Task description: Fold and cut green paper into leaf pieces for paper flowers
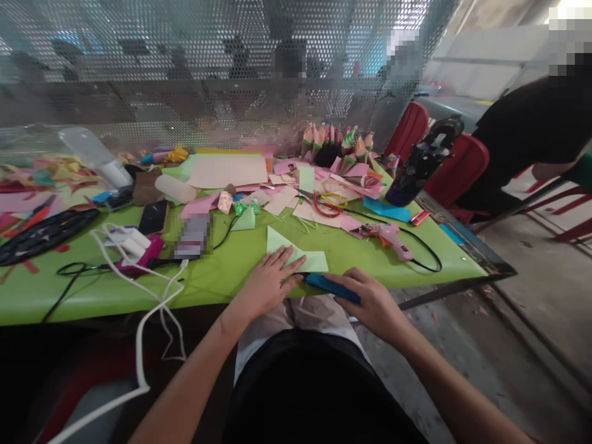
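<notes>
My left hand lies flat near the table's front edge, fingers stretched over a folded piece of light green paper. Its thumb points toward the paper's near edge. My right hand is wrapped round what looks like a blue stapler. The stapler's front end meets the near edge of the paper, close to my left thumb; a dark part shows at that end. Whether its jaws are closed on the paper is hidden.
On the green table lie a pink glue gun, red-handled scissors, phones, a power strip with white cables and paper scraps. Paper cones stand behind. A dark bottle is at right, near a seated person.
</notes>
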Motion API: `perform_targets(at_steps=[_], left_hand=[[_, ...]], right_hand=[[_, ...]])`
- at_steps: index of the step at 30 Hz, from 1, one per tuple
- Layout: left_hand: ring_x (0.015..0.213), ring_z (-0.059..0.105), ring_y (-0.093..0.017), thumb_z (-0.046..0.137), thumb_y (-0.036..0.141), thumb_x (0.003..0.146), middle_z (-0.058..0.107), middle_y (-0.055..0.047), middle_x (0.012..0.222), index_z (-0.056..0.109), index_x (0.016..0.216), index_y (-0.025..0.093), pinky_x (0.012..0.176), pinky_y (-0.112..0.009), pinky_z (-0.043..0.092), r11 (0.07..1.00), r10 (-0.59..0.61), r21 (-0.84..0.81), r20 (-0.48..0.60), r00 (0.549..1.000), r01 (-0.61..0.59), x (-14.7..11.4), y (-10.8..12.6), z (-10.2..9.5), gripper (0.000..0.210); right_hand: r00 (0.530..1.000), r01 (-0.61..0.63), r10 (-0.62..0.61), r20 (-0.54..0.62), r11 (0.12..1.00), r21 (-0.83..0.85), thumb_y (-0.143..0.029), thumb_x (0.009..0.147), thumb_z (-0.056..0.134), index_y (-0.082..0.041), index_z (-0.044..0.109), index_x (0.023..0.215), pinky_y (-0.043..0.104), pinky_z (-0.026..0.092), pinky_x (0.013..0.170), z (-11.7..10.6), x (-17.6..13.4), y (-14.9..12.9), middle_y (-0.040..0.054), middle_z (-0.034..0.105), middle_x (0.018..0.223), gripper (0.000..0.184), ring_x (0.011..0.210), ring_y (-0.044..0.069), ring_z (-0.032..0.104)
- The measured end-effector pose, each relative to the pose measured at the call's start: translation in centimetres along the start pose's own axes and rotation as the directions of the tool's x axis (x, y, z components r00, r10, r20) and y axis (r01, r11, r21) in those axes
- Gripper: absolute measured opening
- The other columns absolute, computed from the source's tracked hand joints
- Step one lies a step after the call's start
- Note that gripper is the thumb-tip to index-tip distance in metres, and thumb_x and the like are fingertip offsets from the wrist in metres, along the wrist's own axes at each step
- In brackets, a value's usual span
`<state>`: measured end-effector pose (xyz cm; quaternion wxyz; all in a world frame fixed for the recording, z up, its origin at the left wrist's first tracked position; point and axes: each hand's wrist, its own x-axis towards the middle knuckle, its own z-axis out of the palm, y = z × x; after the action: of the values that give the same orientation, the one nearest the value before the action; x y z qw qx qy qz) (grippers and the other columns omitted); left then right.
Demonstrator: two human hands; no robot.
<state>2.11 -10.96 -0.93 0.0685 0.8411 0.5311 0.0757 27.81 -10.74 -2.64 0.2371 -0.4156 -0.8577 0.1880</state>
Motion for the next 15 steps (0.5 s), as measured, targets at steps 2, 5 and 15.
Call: perform_targets(at_steps=[2, 5, 15], left_hand=[[0.147, 0.026, -0.022, 0.027, 0.046, 0.101, 0.033, -0.002, 0.158, 0.041, 0.145, 0.035, 0.117, -0.051, 0.025, 1.0, 0.004, -0.03, 0.066, 0.998, -0.002, 0.0, -0.8, -1.0, 0.047], [0.149, 0.022, -0.022, 0.029, 0.04, 0.102, 0.033, 0.001, 0.158, 0.047, 0.14, 0.038, 0.117, -0.056, 0.02, 0.999, 0.004, -0.053, 0.126, 0.992, 0.003, 0.0, -2.6, -1.9, 0.042], [0.148, 0.022, -0.021, 0.027, 0.043, 0.102, 0.029, 0.002, 0.159, 0.043, 0.142, 0.041, 0.119, -0.054, 0.011, 0.993, -0.002, -0.115, 0.169, 0.986, 0.021, -0.1, -4.6, -1.2, 0.044]], right_hand=[[1.0, 0.001, -0.001, 0.013, 1.0, 0.008, -0.022, 0.089, 0.056, -0.028, 0.062, 0.127, 0.033, 0.052, 0.074, -0.2, 0.0, 0.0, 0.008, 0.064, 0.098, 0.039, 0.087, 0.022, 0.065], [0.999, 0.0, 0.0, 0.038, 1.0, 0.006, -0.023, 0.089, 0.056, -0.028, 0.062, 0.127, 0.033, 0.053, 0.075, -0.6, -0.1, 0.2, 0.0079, 0.064, 0.098, 0.039, 0.087, 0.022, 0.065], [1.0, 0.004, -0.004, 0.02, 1.0, 0.003, -0.026, 0.09, 0.055, -0.026, 0.062, 0.127, 0.031, 0.052, 0.071, 0.0, 0.1, -0.3, 0.007, 0.063, 0.095, 0.038, 0.083, 0.021, 0.065]])
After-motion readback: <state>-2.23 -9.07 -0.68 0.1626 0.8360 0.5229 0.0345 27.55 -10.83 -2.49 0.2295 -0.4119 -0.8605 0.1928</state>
